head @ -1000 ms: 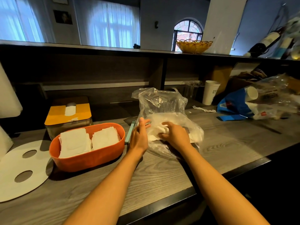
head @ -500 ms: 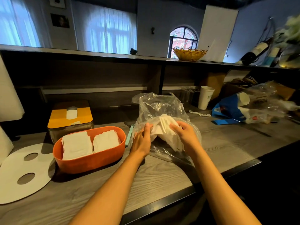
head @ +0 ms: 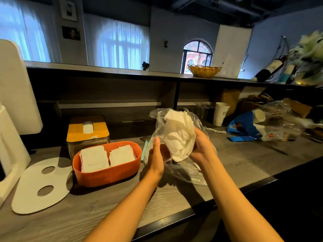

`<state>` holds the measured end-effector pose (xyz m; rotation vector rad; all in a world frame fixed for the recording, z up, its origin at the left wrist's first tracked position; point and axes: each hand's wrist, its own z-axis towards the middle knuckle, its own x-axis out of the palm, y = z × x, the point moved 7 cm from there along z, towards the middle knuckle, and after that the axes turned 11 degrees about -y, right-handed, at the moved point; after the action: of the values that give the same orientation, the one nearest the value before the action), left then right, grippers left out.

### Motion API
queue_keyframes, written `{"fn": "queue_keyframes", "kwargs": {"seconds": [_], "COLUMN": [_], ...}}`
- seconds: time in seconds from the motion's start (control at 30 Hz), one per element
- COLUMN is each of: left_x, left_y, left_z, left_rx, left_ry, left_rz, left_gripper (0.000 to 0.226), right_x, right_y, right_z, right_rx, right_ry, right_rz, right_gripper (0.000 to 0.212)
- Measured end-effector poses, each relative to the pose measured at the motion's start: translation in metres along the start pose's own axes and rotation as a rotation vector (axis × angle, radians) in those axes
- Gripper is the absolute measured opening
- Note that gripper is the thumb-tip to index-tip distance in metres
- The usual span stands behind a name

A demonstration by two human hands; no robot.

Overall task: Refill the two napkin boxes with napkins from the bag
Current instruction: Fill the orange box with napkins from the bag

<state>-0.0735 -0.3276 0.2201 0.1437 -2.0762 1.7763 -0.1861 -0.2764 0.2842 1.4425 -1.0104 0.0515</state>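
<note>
White napkins (head: 178, 135), crumpled in a loose wad, are held above the grey wood-grain desk (head: 244, 165) in the right hand (head: 201, 149), whose grip is closed round the wad's right side with fingers curled under it. The wad is partly drawn out of a clear plastic bag (head: 185, 170), whose lower part is seen resting on the desk. The bag's left side is steadied by the left hand (head: 155, 159), thumb up; whether its fingers are curled round the plastic cannot be told. At nine o'clock from the bag, just beside it, an orange box (head: 106, 173) is shown holding two stacks of napkins. Behind it, at eleven o'clock, a yellow-lidded box (head: 87, 131) is seen with one napkin showing through its slot.
</note>
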Motion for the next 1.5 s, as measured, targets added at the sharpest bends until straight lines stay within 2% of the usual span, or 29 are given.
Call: {"fn": "queue_keyframes", "kwargs": {"seconds": [0.13,0.27,0.43,0.5,0.6,0.7,0.8,0.93,1.03,1.13,1.27,1.37,1.5], "left_x": [-0.006,-0.013,-0.018,-0.018,-0.018,-0.019,-0.019,-0.018,-0.016,-0.015,-0.017,-0.018,-0.013], "left_y": [0.009,0.014,0.014,0.015,0.014,0.006,0.005,0.009,0.008,0.003,-0.003,0.0,0.009], "left_z": [-0.011,-0.011,0.003,0.007,0.008,0.008,0.007,0.007,0.006,0.003,0.004,0.006,0.001], "left_rx": [-0.215,-0.296,-0.282,-0.271,-0.278,-0.233,-0.204,-0.229,-0.234,-0.189,-0.042,0.004,-0.177], "left_ry": [0.054,0.08,0.05,0.078,0.165,0.215,0.186,0.173,0.195,0.205,0.171,0.153,0.2], "left_rz": [-0.16,-0.185,-0.229,-0.236,-0.274,-0.2,-0.081,-0.099,-0.154,-0.149,-0.064,0.022,0.005], "left_gripper": [0.064,0.063,0.066,0.067,0.068,0.048,0.031,0.028,0.025,0.021,0.026,0.034,0.043], "right_x": [0.007,0.014,0.029,0.026,0.013,-0.008,-0.025,-0.04,-0.044,-0.046,-0.049,-0.052,-0.051], "right_y": [-0.028,-0.035,-0.013,-0.004,0.001,0.004,0.005,-0.007,-0.02,-0.024,-0.018,-0.016,-0.023], "right_z": [-0.004,-0.004,-0.001,0.001,0.007,0.017,0.022,0.026,0.028,0.029,0.028,0.027,0.02], "right_rx": [0.13,0.156,0.116,0.091,0.082,0.041,0.007,0.091,0.127,0.067,-0.007,-0.028,0.045], "right_ry": [0.042,0.113,0.173,0.143,0.033,-0.079,-0.11,-0.096,-0.102,-0.167,-0.218,-0.239,-0.177], "right_rz": [0.101,0.161,0.131,0.064,-0.172,-0.415,-0.488,-0.523,-0.5,-0.434,-0.349,-0.311,-0.344], "right_gripper": [0.033,0.029,0.032,0.031,0.019,0.018,0.026,0.053,0.048,0.052,0.02,0.018,0.028]}}
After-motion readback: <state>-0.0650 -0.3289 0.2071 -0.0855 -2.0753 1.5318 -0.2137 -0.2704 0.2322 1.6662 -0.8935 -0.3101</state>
